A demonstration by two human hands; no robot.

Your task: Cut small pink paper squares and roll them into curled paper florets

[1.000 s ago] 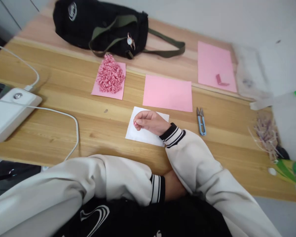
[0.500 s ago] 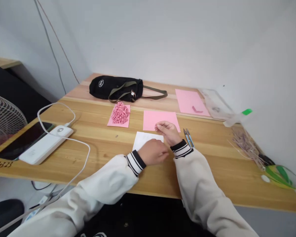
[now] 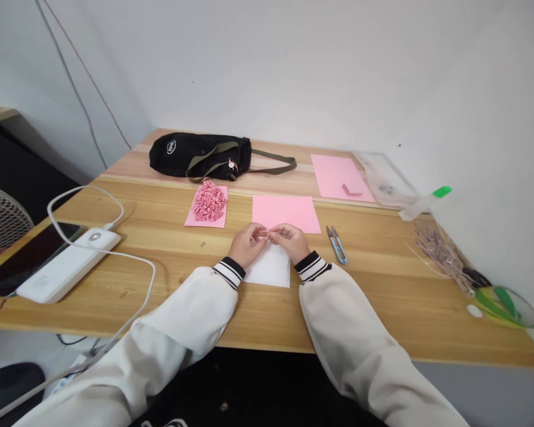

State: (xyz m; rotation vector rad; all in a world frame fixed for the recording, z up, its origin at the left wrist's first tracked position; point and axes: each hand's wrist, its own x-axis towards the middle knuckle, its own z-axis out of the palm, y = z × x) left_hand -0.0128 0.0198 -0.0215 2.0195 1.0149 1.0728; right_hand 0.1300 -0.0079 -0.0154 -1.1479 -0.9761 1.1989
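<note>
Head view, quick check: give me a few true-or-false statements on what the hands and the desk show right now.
1. Both hands, left hand and right hand, meet over the white sheet. True.
2. The snips are in the right hand. False: they lie on the desk, right of it.
3. The pile of pink curls sits on a small pink paper. True.
4. The black bag hangs on the wall. False: it lies at the desk's far edge.

Matt wood table [image 3: 382, 296], pink paper sheets [image 3: 285, 212], black cloth bag [image 3: 196, 157], glossy plastic charger [image 3: 69, 271].
</note>
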